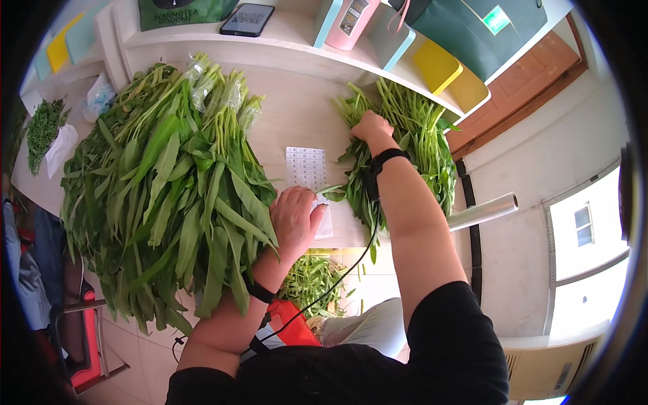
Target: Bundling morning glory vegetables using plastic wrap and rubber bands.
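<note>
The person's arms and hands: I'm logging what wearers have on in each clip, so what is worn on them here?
Both hands, left hand and right hand, are bare, without gloves. Each wrist carries a black band: left wristband, right wristband. A thin black cable runs from the right band down toward the body. Short black sleeves end above the elbows, leaving the forearms uncovered.

A pale wooden table point(297, 115) carries a big heap of long-leaved greens point(169, 196) on its left part and a smaller pile of thin-stemmed greens point(412, 142) on its right. Between them lies a white sheet of stickers point(306, 167). A raised shelf point(283, 34) along the far edge holds a dark phone point(247, 19) and a pink bottle point(351, 20).
</note>
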### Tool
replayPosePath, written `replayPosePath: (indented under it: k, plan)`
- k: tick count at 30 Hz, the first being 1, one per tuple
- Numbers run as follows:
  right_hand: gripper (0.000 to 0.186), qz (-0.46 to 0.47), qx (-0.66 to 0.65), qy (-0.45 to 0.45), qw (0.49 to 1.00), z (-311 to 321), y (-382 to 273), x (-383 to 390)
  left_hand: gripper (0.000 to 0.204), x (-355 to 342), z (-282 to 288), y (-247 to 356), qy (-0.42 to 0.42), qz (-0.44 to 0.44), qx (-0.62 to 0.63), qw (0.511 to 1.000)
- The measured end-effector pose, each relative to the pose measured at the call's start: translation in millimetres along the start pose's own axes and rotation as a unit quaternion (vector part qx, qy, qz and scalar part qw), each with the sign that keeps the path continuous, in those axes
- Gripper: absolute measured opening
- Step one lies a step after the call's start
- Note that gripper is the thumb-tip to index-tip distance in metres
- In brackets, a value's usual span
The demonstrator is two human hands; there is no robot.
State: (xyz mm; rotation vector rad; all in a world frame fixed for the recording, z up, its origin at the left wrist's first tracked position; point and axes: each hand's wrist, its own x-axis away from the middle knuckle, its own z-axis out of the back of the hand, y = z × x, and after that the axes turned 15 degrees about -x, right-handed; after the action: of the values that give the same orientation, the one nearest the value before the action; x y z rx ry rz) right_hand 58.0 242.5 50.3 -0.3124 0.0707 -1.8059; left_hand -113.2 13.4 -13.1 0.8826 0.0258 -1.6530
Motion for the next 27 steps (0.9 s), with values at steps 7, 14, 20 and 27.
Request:
replayPosePath:
  k: [7,14,20,27]
  plan:
    - [0.04,0.074,-0.033,0.074,0.994,25.3,6.2,58.6,0.021,3.5,-7.6,-0.8,-0.01,0.017,-0.008,1.0]
    - [0.052,0.19,-0.263,0.09,0.942,55.7,53.5,106.9,0.019,3.5,-9.7,1.7,-0.023,0.012,-0.018,0.999]
    - [0.052,0.182,-0.529,0.046,0.828,60.5,87.6,198.3,0.016,2.7,-8.6,6.0,0.06,-0.028,-0.031,0.997]
    - [0.047,0.184,-0.661,-0.008,0.727,38.4,107.6,285.1,0.04,5.5,15.8,73.2,-0.175,0.076,0.255,0.948]
